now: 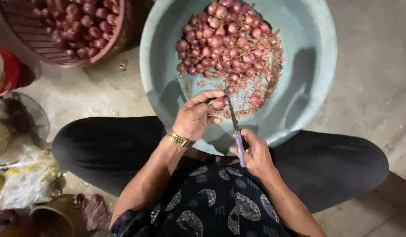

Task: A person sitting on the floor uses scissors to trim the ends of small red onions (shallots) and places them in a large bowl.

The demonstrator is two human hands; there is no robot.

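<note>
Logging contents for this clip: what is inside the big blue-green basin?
The basin holds a heap of small red shallots and loose peelings scattered over its floor. What lies beneath the heap is covered.

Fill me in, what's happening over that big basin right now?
A seated person leans over a pale green basin on the floor. The left hand pinches one small red shallot, and the right hand sets a purple-handled knife against it. A heap of shallots and loose skins lies in the basin. A red basket with more shallots stands at the upper left.
</note>
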